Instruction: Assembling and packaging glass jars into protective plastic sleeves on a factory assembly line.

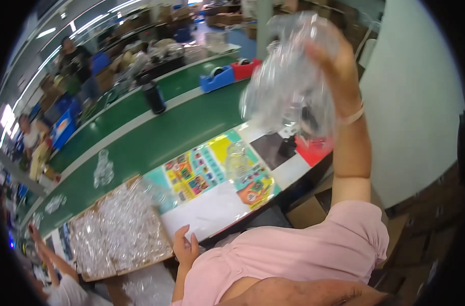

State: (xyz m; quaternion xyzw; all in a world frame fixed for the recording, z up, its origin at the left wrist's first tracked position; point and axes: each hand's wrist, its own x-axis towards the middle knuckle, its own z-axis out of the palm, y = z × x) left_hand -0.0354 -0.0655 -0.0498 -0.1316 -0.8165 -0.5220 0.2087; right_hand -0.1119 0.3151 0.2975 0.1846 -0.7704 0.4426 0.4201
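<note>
My right hand is raised high at the upper right, its fingers closed on a clear plastic bag. The bag is blurred by motion, and what it contains is hard to make out. Low at the table's near edge, my left hand holds nothing, with thumb and fingers apart. It is close to a white sheet and the right side of a shallow cardboard box heaped with clear plastic pieces. A clear, bottle-shaped plastic piece rests on a colourful printed sheet.
Beyond the table runs a green conveyor belt carrying clear plastic pieces. A black bottle, a blue tape dispenser and a red one stand along its divider. Another person's arms reach in at the lower left. A pale wall rises at right.
</note>
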